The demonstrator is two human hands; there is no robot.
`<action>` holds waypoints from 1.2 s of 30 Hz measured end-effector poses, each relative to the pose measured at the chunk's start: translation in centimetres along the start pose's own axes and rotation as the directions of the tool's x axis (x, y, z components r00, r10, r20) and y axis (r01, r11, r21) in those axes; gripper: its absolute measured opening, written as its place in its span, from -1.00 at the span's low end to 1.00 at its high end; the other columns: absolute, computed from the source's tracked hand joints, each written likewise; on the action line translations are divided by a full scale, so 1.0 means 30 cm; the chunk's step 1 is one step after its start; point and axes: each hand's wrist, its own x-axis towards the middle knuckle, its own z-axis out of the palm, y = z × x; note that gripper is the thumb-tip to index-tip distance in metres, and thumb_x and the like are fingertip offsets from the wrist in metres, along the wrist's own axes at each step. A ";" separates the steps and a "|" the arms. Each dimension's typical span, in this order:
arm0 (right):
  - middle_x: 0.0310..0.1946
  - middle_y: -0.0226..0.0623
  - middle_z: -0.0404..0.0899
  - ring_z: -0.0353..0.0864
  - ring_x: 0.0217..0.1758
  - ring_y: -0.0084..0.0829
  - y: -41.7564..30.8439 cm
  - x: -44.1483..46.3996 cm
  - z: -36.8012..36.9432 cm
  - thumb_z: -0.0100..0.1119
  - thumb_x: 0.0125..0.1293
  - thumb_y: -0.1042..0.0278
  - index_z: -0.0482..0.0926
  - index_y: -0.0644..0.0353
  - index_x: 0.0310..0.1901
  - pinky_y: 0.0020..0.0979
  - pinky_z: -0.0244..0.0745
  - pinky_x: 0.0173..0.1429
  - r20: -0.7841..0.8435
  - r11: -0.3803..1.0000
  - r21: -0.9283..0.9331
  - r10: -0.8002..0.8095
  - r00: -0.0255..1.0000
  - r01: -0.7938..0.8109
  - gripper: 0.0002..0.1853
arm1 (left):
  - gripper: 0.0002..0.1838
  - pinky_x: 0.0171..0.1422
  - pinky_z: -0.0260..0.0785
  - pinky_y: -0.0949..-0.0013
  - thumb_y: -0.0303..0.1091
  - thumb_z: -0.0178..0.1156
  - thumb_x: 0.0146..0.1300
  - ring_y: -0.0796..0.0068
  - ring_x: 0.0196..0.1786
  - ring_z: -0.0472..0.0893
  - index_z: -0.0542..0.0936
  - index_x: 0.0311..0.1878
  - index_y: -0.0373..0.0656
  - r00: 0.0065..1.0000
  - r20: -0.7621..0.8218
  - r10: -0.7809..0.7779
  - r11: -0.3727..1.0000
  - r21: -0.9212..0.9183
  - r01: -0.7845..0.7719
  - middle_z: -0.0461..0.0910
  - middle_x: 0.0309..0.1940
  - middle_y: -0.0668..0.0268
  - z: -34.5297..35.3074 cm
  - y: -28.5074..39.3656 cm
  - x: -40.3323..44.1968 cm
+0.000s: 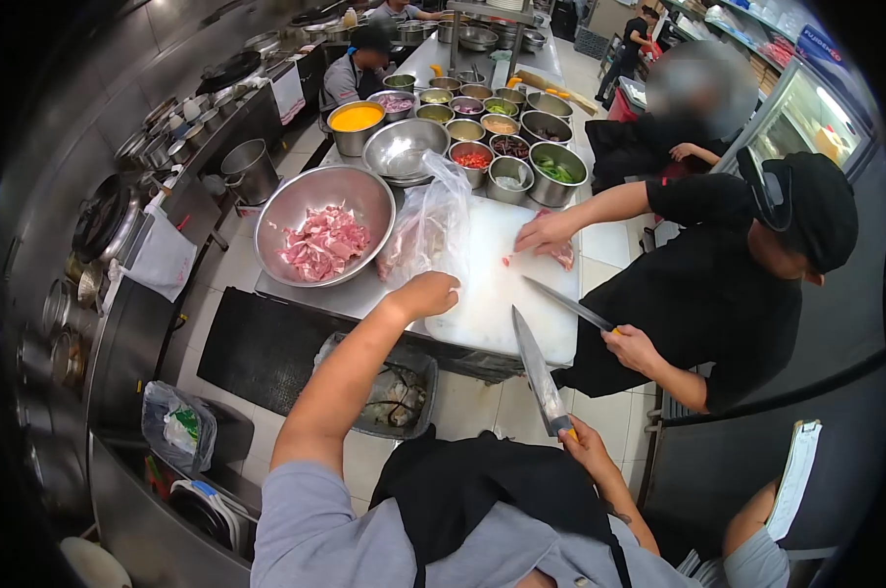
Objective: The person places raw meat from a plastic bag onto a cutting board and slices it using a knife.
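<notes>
My left hand is closed at the near left edge of the white cutting board. It is against the lower side of a clear plastic bag of meat; whether it grips the bag is hidden. In my right hand is the yellow-and-dark handle of a large knife, its blade pointing up toward the board's near edge. A big steel bowl of cut raw meat stands left of the bag. Across the board, a co-worker in black holds another knife and presses meat with the other hand.
Several steel pots of chopped vegetables and a pot of orange liquid crowd the counter's far part. Below the counter stands a lined bin beside a black floor mat. Other people are farther back.
</notes>
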 end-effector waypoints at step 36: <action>-0.29 -0.27 0.72 0.52 -0.58 -0.58 -0.101 -0.079 0.014 0.22 0.57 0.24 0.47 0.20 0.45 -0.45 0.51 -0.46 -0.101 0.983 -0.179 -0.060 0.993 0.042 -0.50 | -0.61 0.39 0.39 -0.09 -0.48 0.09 0.31 -0.26 0.27 0.50 0.53 0.19 -0.34 0.839 -0.194 -0.508 0.841 0.096 0.532 0.48 0.19 -0.28 0.144 -0.177 -0.011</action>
